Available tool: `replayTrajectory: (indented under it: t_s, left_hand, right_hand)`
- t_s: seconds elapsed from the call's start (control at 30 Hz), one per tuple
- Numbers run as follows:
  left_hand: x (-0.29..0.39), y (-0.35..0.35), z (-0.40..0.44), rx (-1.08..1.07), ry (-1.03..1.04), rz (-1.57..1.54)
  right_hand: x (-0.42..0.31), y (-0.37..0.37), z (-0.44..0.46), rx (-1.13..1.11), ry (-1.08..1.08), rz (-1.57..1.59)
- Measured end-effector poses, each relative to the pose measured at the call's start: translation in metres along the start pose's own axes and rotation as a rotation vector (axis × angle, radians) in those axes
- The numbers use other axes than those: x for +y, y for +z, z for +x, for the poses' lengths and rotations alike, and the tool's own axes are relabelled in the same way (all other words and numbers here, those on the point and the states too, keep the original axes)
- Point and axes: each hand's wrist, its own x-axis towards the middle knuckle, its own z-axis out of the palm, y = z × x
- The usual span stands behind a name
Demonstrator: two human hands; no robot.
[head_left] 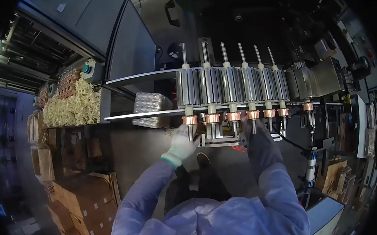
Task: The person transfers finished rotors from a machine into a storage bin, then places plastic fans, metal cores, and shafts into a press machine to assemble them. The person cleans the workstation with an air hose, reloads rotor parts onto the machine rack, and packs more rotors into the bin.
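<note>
Several steel rotors (188, 89) lie side by side across two metal rails, each with a copper ring at its near end. My left hand (182, 144), in a white glove with a green cuff edge, is at the shaft below the leftmost copper ring (189, 120). That shaft and ring hide part of its fingers. My right hand (257, 137), in a dark glove, reaches up to the copper ring (253, 115) of the fourth rotor from the left. Its fingers are dark and partly behind the shaft, so their grip cannot be made out.
A bin (106, 105) of cream and copper-coloured parts stands at the left, near a green button box (87, 69). A stack of trays (147, 110) sits by the rails. Machinery (326, 79) is at the right. Cardboard boxes (86, 202) stand at lower left.
</note>
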Motion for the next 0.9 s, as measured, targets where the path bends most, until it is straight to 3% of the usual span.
replayTrajectory:
  t_s: [0.07,0.1,0.2,0.3,0.37,0.43,0.5,0.63,0.77,0.8,0.9]
  left_hand:
    - [-0.006,0.007,0.060,-0.719,-0.146,0.064]
    - [-0.013,0.020,0.076,-0.894,-0.161,0.089]
    - [-0.042,0.053,0.087,-0.843,-0.166,0.003]
    - [-0.060,0.072,0.086,-0.783,-0.177,-0.101]
    - [-0.069,0.077,0.086,-0.762,-0.193,-0.152]
    - [-0.076,0.078,0.085,-0.753,-0.213,-0.198]
    - [-0.082,0.076,0.085,-0.748,-0.230,-0.238]
    - [-0.089,0.065,0.078,-0.759,-0.291,-0.341]
    - [-0.097,0.045,0.061,-0.762,-0.414,-0.663]
    - [-0.062,0.000,0.075,-0.741,-0.381,-0.526]
    - [-0.071,0.012,0.061,-0.458,-0.366,-1.053]
  right_hand:
    - [0.000,-0.007,-0.013,-0.009,0.006,0.071]
    - [-0.004,-0.016,-0.026,-0.017,0.008,0.135]
    - [-0.035,-0.055,-0.068,-0.112,0.048,0.480]
    - [-0.069,-0.103,-0.127,-0.320,0.220,1.055]
    - [-0.036,-0.090,-0.146,-0.484,0.365,1.396]
    - [-0.021,-0.083,-0.178,-0.492,0.429,1.686]
    - [-0.010,-0.086,-0.212,-0.476,0.446,1.611]
    - [0.004,-0.076,-0.269,-0.426,0.610,1.878]
    - [0.005,-0.073,-0.297,-0.478,0.760,1.946]
    - [0.005,-0.072,-0.299,-0.472,0.752,1.945]
    - [-0.014,-0.078,-0.302,-0.518,0.665,1.927]
